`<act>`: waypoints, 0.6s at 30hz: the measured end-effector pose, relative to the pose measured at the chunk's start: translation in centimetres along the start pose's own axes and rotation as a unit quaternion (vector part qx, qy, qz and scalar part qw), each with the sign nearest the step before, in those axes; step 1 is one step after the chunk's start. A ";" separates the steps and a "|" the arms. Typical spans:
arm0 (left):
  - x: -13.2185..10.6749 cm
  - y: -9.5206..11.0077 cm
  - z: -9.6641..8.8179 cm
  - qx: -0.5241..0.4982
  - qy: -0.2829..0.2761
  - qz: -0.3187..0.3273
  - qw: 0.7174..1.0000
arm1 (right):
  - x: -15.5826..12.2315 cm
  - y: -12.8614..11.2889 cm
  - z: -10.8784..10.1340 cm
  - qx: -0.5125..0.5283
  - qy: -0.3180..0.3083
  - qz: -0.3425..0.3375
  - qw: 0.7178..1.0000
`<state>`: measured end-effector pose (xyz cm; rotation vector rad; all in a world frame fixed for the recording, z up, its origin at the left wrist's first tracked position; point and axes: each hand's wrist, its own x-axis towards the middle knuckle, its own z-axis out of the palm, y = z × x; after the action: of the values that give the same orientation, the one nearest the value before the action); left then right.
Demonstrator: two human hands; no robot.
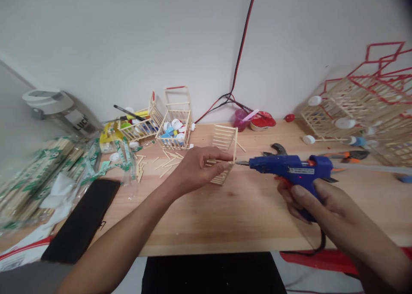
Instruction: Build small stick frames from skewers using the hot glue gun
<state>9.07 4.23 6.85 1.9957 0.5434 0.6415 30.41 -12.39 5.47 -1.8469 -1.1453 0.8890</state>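
My right hand [332,206] grips the blue glue gun [278,164], long axis crosswise, nozzle [242,162] pointing left; my left hand [202,167] pinches the stick frame [235,143] over the table [193,229], hiding its middle; nozzle contact unclear.

The left hand [210,167] pinches a wooden stick frame [225,141]; the right hand [323,204] grips a blue glue gun [280,164], its nozzle [242,162] at the frame's edge. Loose sticks [168,162] lie on the tabletop [225,229] near a basket [174,147] of caps [176,123]; red-trimmed baskets [357,90] stand at right.
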 end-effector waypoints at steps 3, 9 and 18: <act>0.0 0.1 0.0 -0.006 0.001 -0.014 1.000 | 0.1 -0.3 -0.3 0.141 0.007 -0.003 0.990; 0.0 0.2 -0.1 -0.002 0.002 -0.031 1.000 | 1.0 -0.1 -2.1 0.415 0.020 0.094 0.905; -0.1 0.0 0.0 0.017 0.000 -0.033 0.999 | 2.3 3.9 -8.6 0.456 0.124 0.092 0.876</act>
<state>8.99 4.18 6.87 2.0004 0.6221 0.5952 40.10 -13.54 5.64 -1.2153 -0.2695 1.0202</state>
